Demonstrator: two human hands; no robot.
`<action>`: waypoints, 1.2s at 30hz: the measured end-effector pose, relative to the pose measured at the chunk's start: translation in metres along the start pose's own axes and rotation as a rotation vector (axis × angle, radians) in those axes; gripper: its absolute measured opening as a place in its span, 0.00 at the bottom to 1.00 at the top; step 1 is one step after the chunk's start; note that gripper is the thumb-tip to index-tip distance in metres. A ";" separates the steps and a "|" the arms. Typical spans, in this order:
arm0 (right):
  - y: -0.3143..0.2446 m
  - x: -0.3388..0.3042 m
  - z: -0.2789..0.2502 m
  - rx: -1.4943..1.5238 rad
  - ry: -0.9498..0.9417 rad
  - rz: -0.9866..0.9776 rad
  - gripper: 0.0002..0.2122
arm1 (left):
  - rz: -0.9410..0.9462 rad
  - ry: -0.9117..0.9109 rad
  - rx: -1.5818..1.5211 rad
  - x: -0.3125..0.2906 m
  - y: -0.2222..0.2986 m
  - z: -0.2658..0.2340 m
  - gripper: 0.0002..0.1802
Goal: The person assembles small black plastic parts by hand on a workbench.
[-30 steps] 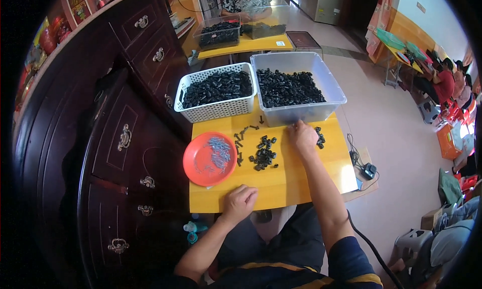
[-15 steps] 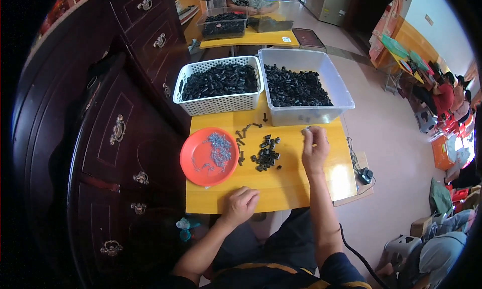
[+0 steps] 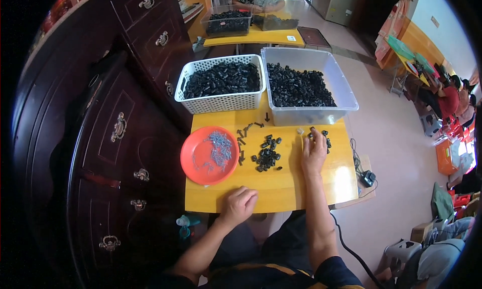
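My left hand rests at the table's near edge with its fingers curled in; whatever they may hold is hidden. Farther right, my right hand reaches over the tabletop, thumb and fingers apart, its fingertips among small black plastic pieces. A small clear piece lies just left of those fingertips. Between my hands sits a pile of short black cylindrical parts. Several thin black T-shaped parts lie left of that pile. An orange-red plate holds many small silvery screws.
On the table's far side stand a white perforated basket and a clear plastic bin, both holding many black parts. Dark drawers flank the left side. A cable with a black adapter lies to the right. Other people sit farther off.
My right hand has drawn slightly nearer me, and its fingers have spread. Black pieces and a small clear piece now show around its fingertips. My left hand stays nearly still.
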State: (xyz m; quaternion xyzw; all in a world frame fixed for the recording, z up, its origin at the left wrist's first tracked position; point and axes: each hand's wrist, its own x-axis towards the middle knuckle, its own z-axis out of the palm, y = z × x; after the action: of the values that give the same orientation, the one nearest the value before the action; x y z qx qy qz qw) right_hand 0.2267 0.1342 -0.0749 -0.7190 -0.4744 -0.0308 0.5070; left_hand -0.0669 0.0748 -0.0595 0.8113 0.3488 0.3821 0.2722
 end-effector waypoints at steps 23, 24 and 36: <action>0.008 0.010 0.014 -0.304 -0.108 -0.085 0.06 | 0.011 0.035 0.051 -0.002 0.005 0.001 0.04; 0.008 0.010 0.015 -0.300 -0.094 -0.098 0.05 | 0.008 0.039 0.045 -0.002 0.006 0.001 0.04; -0.052 0.025 -0.038 0.236 0.222 -0.223 0.07 | -0.015 0.025 0.015 -0.004 0.003 0.002 0.04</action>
State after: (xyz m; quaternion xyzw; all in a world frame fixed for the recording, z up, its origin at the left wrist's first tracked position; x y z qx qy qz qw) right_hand 0.2207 0.1234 -0.0068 -0.5897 -0.4928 -0.1101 0.6304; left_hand -0.0662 0.0692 -0.0600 0.8060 0.3609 0.3874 0.2646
